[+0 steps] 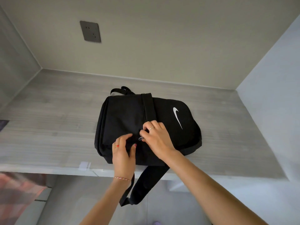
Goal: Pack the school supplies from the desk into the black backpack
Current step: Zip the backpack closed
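A black cloth backpack [129,120] with a white swoosh mark [177,116] lay flat on a pale grey wood-look desk [56,127], in the middle of the frame. Its top handle loop [121,90] pointed to the back wall. One black padded shoulder strap [142,184] hung down over the front edge of the desk, low in the middle of the frame.

Both hands were on the lower part of the bag. The right hand [158,135] came in from the lower right. Its thumb and first finger were curled and pinched a small silver zipper pull [140,138] on the front of the bag. A thin silver ring [151,128] sat on one finger of that hand.

The left hand [124,150] came in from the bottom and lay just to the left of the zipper pull. Its fingers were bent a little and pressed down on the black cloth. It was not wrapped around anything. It wore a red and gold ring [116,146], and a thin pink string bracelet [122,178] went round the wrist.

The two hands were close together, with the zipper pull between them.

A dark grey wall socket [90,31] sat on the back wall, in the upper left of the frame. A small white clip [84,166] sat on the front edge of the desk, left of the hands.
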